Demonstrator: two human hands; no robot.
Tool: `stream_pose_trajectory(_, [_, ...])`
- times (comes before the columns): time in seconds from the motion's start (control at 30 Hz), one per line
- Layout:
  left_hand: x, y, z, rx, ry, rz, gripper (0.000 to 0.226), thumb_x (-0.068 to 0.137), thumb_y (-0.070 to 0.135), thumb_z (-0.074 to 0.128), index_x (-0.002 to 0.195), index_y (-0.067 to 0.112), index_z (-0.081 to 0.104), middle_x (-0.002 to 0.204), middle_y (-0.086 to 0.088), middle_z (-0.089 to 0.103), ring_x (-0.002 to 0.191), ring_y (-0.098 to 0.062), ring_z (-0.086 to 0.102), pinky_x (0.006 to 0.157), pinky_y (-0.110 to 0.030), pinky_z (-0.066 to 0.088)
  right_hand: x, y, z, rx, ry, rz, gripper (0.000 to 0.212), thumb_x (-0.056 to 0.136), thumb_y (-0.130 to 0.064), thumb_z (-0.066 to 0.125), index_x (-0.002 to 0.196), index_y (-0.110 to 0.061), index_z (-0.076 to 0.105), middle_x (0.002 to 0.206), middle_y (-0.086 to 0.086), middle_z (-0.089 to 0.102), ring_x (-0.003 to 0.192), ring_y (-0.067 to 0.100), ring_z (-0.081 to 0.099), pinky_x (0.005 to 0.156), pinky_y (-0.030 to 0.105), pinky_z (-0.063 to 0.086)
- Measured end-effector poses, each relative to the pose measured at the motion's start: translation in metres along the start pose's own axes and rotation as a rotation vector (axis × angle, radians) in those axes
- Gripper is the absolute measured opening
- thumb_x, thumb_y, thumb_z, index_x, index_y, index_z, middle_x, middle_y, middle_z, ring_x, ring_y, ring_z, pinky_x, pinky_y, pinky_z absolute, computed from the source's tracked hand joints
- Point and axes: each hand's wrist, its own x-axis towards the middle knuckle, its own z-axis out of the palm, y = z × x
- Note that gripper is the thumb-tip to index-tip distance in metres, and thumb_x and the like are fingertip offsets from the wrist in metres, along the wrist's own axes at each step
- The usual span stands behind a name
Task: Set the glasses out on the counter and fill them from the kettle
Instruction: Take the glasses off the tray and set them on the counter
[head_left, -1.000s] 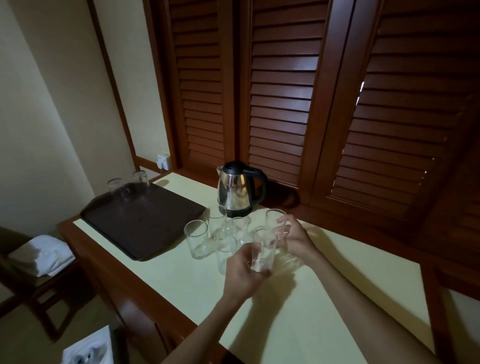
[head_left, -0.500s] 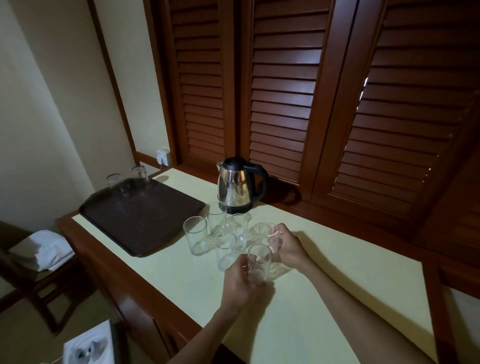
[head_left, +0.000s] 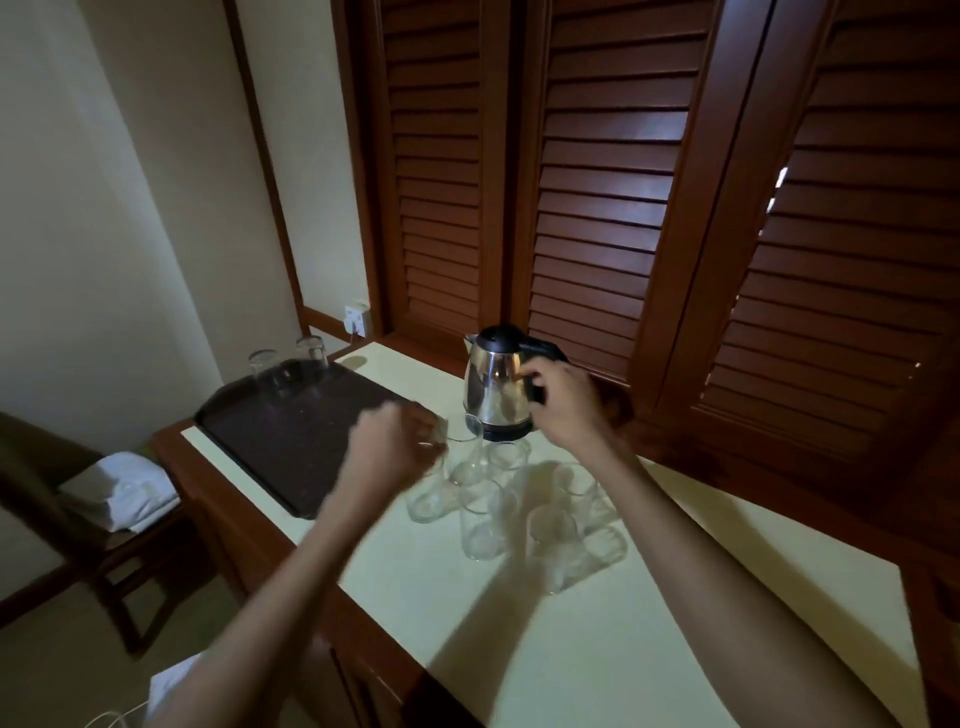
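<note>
Gripping the kettle (head_left: 496, 387) handle — right hand (head_left: 563, 405).

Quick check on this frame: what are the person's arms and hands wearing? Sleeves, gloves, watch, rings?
Both forearms are bare to the bottom of the frame: no sleeves show. No gloves on the left hand or the right hand. No watch or band shows at either wrist. The left hand is motion-blurred; a small bright spot among its fingers could be a ring or glass glare, I cannot tell which.

One head-worn wide-angle view looks forward and steeply down from above the counter (head_left: 675, 597), near enough that both forearms reach in from the bottom edge, facing the louvred shutters (head_left: 597, 182) behind it.
</note>
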Motion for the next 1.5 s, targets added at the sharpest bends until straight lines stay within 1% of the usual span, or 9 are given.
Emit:
stream_pose_trajectory(0.13, [0.067, -0.070, -0.054, 0.271, -0.003, -0.097, 0.027, 0.092, 0.014, 0.071, 0.119, 0.011, 0.075, 0.111, -0.010, 0.078, 0.090, -0.023, 0.074, 0.079, -0.034, 0.061, 0.054, -0.081, 0.054, 0.053, -0.236, -0.189, 0.042, 0.082, 0.004, 0.071, 0.121, -0.012, 0.072, 0.113, 0.011, 0.072, 0.105, 0.024, 0.068, 0.087, 0.032, 0.054])
stream_pose_trajectory(0.3, [0.120, -0.168, -0.088, 0.471, -0.066, -0.277, 0.028, 0.095, 0.013, 0.062, 0.117, 0.000, 0.072, 0.117, -0.025, 0.073, 0.110, -0.044, 0.069, 0.090, -0.044, 0.055, 0.124, -0.155, 0.140, -0.004, -0.411, -0.286, 0.039, 0.086, -0.002, 0.075, 0.123, -0.013, 0.071, 0.119, 0.014, 0.070, 0.110, 0.028, 0.067, 0.084, 0.028, 0.053])
stream_pose_trajectory(0.47, [0.177, -0.242, -0.095, 0.477, 0.023, -0.284, 0.025, 0.094, 0.011, 0.058, 0.106, 0.002, 0.078, 0.106, -0.024, 0.076, 0.099, -0.044, 0.073, 0.079, -0.042, 0.057, 0.198, -0.199, 0.230, -0.025, -0.412, -0.277, 0.038, 0.091, -0.002, 0.069, 0.126, -0.017, 0.068, 0.123, 0.013, 0.068, 0.110, 0.031, 0.067, 0.090, 0.041, 0.058])
stream_pose_trajectory(0.6, [0.237, -0.292, -0.095, 0.284, 0.067, -0.235, 0.038, 0.089, 0.024, 0.079, 0.125, 0.010, 0.073, 0.126, -0.016, 0.073, 0.116, -0.036, 0.069, 0.096, -0.041, 0.055, 0.257, -0.219, 0.293, -0.035, -0.348, -0.214, 0.045, 0.094, 0.003, 0.064, 0.136, -0.014, 0.061, 0.132, 0.014, 0.064, 0.119, 0.032, 0.063, 0.090, 0.034, 0.054])
stream_pose_trajectory(0.8, [0.312, -0.338, -0.093, 0.361, -0.234, -0.170, 0.066, 0.084, 0.032, 0.083, 0.142, 0.017, 0.058, 0.149, -0.008, 0.059, 0.133, -0.027, 0.059, 0.110, -0.038, 0.048, 0.315, -0.233, 0.346, -0.225, -0.559, -0.277, 0.079, 0.086, 0.004, 0.074, 0.153, -0.025, 0.045, 0.148, 0.015, 0.044, 0.131, 0.037, 0.051, 0.103, 0.045, 0.051])
stream_pose_trajectory(1.07, [0.351, -0.357, -0.087, 0.476, -0.512, -0.155, 0.055, 0.081, 0.045, 0.084, 0.130, 0.024, 0.069, 0.128, -0.001, 0.069, 0.112, -0.018, 0.063, 0.089, -0.028, 0.051, 0.334, -0.245, 0.358, -0.375, -0.703, -0.311, 0.073, 0.077, -0.008, 0.087, 0.144, -0.014, 0.056, 0.138, 0.015, 0.061, 0.123, 0.034, 0.061, 0.097, 0.043, 0.055])
stream_pose_trajectory(1.23, [0.347, -0.355, -0.086, 0.443, -0.459, -0.176, 0.046, 0.080, 0.037, 0.086, 0.120, 0.020, 0.073, 0.117, 0.000, 0.071, 0.100, -0.016, 0.063, 0.073, -0.021, 0.047, 0.330, -0.244, 0.334, -0.342, -0.661, -0.287, 0.059, 0.076, -0.010, 0.089, 0.130, -0.015, 0.066, 0.131, 0.014, 0.062, 0.111, 0.030, 0.064, 0.082, 0.035, 0.056])
stream_pose_trajectory(1.33, [0.336, -0.345, -0.095, 0.350, -0.379, -0.201, 0.042, 0.081, 0.035, 0.085, 0.117, 0.018, 0.071, 0.112, 0.002, 0.068, 0.098, -0.015, 0.063, 0.070, -0.020, 0.047, 0.317, -0.236, 0.302, -0.286, -0.563, -0.259, 0.049, 0.076, -0.016, 0.090, 0.120, -0.017, 0.068, 0.123, 0.011, 0.067, 0.103, 0.025, 0.064, 0.068, 0.027, 0.044])
stream_pose_trajectory(1.5, [0.294, -0.309, -0.117, -0.071, -0.209, -0.342, 0.026, 0.084, 0.026, 0.083, 0.106, 0.022, 0.070, 0.111, -0.003, 0.067, 0.091, -0.018, 0.069, 0.064, -0.023, 0.057, 0.280, -0.214, 0.223, -0.233, -0.339, -0.215, 0.048, 0.069, -0.040, 0.093, 0.110, -0.023, 0.075, 0.111, 0.004, 0.073, 0.093, 0.019, 0.063, 0.070, 0.026, 0.043])
